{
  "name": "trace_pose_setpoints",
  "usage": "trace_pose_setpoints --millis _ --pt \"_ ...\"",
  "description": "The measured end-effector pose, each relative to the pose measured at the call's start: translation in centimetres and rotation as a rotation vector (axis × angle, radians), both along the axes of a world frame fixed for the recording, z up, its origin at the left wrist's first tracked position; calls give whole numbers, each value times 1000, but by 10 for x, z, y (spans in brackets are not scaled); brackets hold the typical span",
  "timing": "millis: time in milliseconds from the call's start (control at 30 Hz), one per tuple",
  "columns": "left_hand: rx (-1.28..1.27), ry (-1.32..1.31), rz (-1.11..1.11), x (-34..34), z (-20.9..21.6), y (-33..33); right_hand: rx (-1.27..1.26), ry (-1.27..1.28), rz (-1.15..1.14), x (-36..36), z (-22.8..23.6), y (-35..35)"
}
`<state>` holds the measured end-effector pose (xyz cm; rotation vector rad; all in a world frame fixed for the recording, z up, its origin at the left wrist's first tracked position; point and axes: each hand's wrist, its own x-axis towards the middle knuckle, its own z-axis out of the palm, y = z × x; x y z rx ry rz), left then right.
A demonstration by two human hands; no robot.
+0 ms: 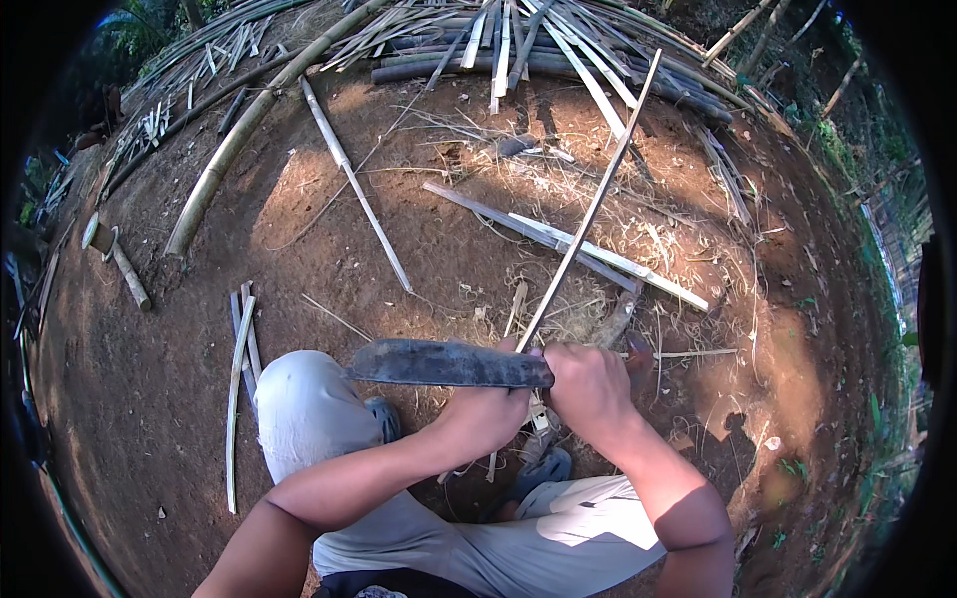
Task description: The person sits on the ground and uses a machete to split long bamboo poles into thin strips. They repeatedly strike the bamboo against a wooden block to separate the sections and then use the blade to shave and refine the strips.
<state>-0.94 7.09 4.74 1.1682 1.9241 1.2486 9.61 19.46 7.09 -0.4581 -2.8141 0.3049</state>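
My right hand (590,387) is closed around the handle of a machete, whose broad dark blade (449,365) points left across the front of me. Under the blade, my left hand (485,419) is closed on a long thin bamboo strip (596,199). The strip slants up and away to the right, and its near end passes behind the blade by my knuckles. Both hands are close together, above the ground between my knees. The blade hides part of the left fingers and the place where it meets the strip.
Split bamboo pieces (608,261) and curly shavings lie on the dirt ahead. A bamboo pole (354,179) and more strips (239,389) rest to the left. Stacked bamboo (449,68) spans the far side. My bent knee (309,404) is just below the blade tip.
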Motion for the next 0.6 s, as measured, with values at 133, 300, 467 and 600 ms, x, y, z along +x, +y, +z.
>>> trace_pose_setpoints --millis 133,300,467,600 --pt "40 74 1 1 -3 -6 28 -15 -31 -4 0 0" --pt "-89 -84 40 0 19 -2 10 -3 -145 -2 -5 23" --pt "-41 -116 26 -1 27 -7 63 48 -175 -2 -3 34" --pt "-91 -117 -3 0 26 -12 108 55 -256 2 -2 56"
